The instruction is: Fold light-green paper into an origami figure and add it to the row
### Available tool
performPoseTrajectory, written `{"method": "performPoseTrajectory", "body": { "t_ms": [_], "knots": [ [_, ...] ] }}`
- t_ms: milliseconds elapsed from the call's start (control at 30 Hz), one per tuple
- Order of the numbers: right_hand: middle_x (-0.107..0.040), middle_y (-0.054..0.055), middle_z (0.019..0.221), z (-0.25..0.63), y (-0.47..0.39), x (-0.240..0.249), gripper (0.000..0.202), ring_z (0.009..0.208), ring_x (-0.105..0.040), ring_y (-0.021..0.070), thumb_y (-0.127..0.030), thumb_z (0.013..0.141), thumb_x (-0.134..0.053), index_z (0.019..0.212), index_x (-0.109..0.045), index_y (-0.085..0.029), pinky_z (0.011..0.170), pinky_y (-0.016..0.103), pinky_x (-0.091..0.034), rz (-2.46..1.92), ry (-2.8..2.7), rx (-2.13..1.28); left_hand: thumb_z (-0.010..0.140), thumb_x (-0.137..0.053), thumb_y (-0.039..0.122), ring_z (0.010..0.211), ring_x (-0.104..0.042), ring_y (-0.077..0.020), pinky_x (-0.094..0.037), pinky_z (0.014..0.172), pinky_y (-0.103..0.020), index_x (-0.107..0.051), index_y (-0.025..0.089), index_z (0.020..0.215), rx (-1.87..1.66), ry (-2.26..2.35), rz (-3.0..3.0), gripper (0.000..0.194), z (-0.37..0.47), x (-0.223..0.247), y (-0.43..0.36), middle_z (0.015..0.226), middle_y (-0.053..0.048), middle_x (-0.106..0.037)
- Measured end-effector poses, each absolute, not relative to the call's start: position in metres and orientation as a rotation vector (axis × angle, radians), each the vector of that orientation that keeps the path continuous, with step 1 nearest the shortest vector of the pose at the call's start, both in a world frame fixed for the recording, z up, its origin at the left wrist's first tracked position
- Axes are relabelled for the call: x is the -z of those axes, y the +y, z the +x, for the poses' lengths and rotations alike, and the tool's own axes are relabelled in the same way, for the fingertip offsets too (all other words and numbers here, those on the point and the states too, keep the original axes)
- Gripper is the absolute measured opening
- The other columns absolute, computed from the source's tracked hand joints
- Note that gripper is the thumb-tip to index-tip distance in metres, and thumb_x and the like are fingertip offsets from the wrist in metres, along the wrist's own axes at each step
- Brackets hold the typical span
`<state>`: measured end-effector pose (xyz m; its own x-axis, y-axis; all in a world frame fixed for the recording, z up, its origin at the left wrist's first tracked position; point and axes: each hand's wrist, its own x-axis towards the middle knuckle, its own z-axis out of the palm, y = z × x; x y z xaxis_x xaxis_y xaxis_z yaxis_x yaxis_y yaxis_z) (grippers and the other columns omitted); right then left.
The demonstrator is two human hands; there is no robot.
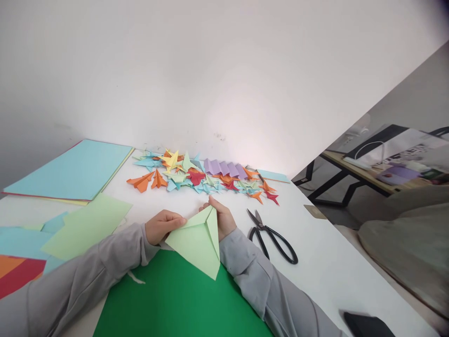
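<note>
I see my own two arms in loose grey sleeves with soft ribbed cuffs. My left hand [163, 225] and right hand [221, 218] are bare beyond them. A thin pale thread hangs from the left sleeve, just beside its cuff.

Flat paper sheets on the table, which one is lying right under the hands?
The dark green sheet, directly below both hands and the folded light green paper they hold. The loose light green sheet lies further left.
</note>
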<state>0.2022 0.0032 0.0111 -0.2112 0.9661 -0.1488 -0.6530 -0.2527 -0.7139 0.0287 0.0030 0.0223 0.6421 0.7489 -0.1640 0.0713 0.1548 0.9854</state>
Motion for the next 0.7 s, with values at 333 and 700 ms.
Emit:
{"method": "performPoseTrajectory", "body": {
  "t_ms": [333, 700],
  "knots": [
    [-0.038, -0.008, 0.039, 0.181, -0.013, -0.006, 0.041, 0.039, -0.026, 0.0037, -0.044, 0.058, -0.071, 0.046, -0.043, -0.017, 0.041, 0.021, -0.016, -0.988, -1.318, -1.434, 0.063, -0.065, 0.042, 0.046, -0.021, -0.0046, -0.014, 0.045, -0.022, -0.042, 0.014, 0.05, -0.539, 0.692, 1.559, 0.038, 0.033, -0.014, 0.004, 0.047, 0.008, -0.024],
    [-0.042, -0.007, 0.039, 0.184, -0.014, -0.004, 0.037, 0.038, -0.03, 0.0049, -0.041, 0.062, -0.068, 0.047, -0.044, -0.017, 0.041, 0.021, -0.018, -0.968, -1.403, -1.445, 0.067, -0.06, 0.041, 0.047, -0.02, -0.0051, -0.014, 0.045, -0.023, -0.048, 0.013, 0.052, -0.508, 0.678, 1.56, 0.034, 0.03, -0.015, 0.004, 0.046, 0.007, -0.025]
  ]
}}
